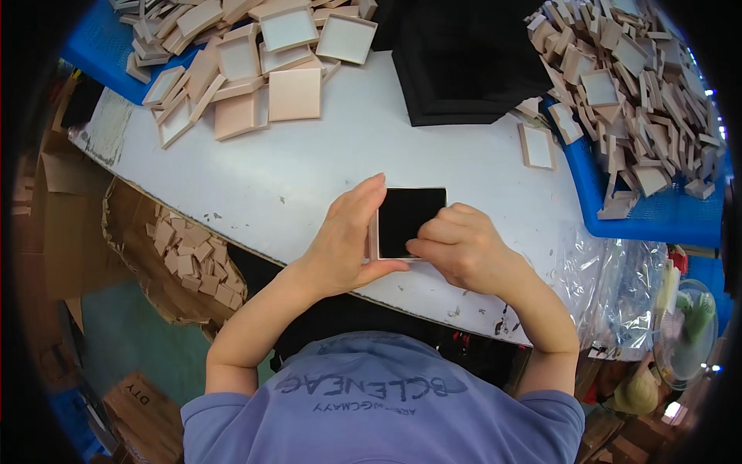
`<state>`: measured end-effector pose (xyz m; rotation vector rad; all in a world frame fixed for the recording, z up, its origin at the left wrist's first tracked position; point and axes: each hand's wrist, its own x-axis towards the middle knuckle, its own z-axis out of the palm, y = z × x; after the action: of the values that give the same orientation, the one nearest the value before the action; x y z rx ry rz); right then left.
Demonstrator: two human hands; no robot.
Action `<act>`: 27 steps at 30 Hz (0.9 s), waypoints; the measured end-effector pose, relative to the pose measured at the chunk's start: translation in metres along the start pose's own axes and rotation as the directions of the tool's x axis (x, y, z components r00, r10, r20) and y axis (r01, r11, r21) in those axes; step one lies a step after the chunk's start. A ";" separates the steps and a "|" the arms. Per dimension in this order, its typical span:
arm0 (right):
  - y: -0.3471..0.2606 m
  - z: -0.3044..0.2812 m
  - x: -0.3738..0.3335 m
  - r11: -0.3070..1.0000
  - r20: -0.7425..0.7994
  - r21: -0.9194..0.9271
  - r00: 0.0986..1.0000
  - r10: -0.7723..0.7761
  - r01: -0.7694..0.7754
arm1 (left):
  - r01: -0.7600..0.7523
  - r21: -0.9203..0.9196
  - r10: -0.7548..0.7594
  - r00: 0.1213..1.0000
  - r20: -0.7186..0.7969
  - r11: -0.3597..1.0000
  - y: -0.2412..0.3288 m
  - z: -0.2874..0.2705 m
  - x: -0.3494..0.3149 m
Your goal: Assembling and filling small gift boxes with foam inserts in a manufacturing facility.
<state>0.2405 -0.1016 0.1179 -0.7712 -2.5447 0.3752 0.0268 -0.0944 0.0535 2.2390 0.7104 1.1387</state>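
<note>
A small square pink box point(374, 240) rests near the table's front edge, with a black square pad point(410, 220) filling its face. My left hand point(344, 236) grips the box along its left side, thumb at the near edge and fingers up the side. Over the pad's lower right corner, my right hand point(464, 246) has its fingers curled and pressed together against the black surface. Whether those fingers pinch the pad or only push on it cannot be made out. Beyond my hands stands a stack of black sheets point(471, 69).
Loose pink box halves point(294, 94) lie heaped at the far left by a blue crate point(108, 50). Another blue crate point(583, 185) at right overflows with more. A carton point(139, 286) of pink pieces stands below the table's left edge. Clear plastic bags point(610, 286) lie at right.
</note>
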 end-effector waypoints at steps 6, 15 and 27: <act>0.031 -0.022 -0.018 0.937 -0.216 0.193 0.919 0.329 -0.290 | 0.096 0.200 -0.134 0.973 0.188 0.975 0.011 -0.010 0.002; 0.128 -0.027 -0.146 0.450 -0.444 -0.495 0.662 0.604 -0.743 | -0.013 0.062 0.011 1.000 0.027 0.998 0.007 0.000 0.003; 0.063 -0.012 0.010 0.537 0.086 0.549 0.682 0.726 -0.641 | -0.091 0.091 0.099 0.991 -0.090 0.992 -0.007 0.008 0.004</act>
<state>0.2683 -0.0433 0.1080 -1.4722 -1.7078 1.1840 0.0338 -0.0882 0.0473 2.3255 0.7097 1.2892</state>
